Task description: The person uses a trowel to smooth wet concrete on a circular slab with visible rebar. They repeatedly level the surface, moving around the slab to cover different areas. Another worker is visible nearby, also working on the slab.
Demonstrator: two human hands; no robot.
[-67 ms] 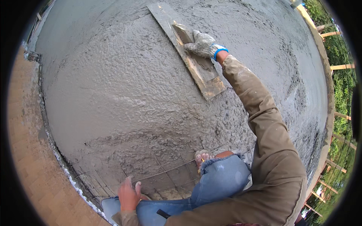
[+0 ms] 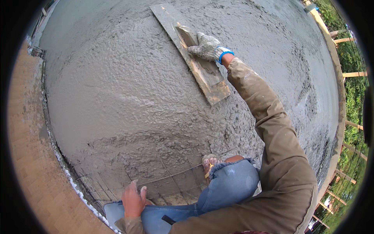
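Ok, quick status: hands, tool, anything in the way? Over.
Right hand gloved, gripping float. Left hand bare, empty, at jeans. Float on wet concrete. Nothing seen blocking it; foot, rebar apart from it.

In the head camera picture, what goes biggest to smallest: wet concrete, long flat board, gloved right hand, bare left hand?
1. Wet concrete
2. Long flat board
3. Gloved right hand and bare left hand: too alike to rank, as nearness to the camera may matter.
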